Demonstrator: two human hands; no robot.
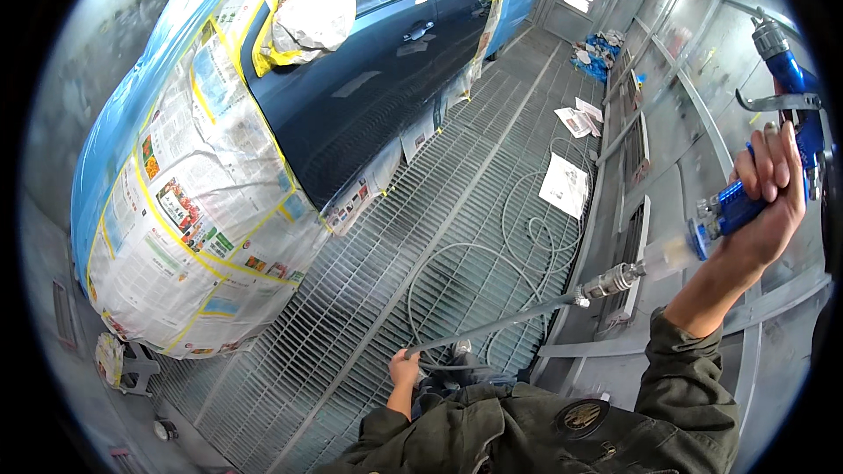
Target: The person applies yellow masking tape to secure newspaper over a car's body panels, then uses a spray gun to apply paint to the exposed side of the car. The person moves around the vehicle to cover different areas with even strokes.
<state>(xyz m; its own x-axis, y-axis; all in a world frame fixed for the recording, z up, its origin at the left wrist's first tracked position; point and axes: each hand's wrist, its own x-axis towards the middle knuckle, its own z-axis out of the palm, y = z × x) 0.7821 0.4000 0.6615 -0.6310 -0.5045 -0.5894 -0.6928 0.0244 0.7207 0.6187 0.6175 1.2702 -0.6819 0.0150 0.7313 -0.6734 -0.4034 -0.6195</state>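
On the right, my right hand (773, 171) is closed round the handle of a blue spray gun (795, 79), raised at about the height of the wall rails. A clear fitting and metal coupling (612, 281) join the gun's lower end to a grey air hose (492, 322). Lower down, near my legs, my left hand (404, 369) is closed on that hose. To the left stands a car with a dark blue glossy door (369, 92). Newspaper masking (189, 219) edged with yellow tape wraps the car around the door, and paper covers the mirror (314, 13).
The hose lies in loops on the metal grate floor (334, 333). Loose paper sheets (564, 184) and blue plastic (597, 57) lie along the right wall. A grey step stool (140, 369) stands at lower left. The metal-framed wall (685, 70) runs close to my right.
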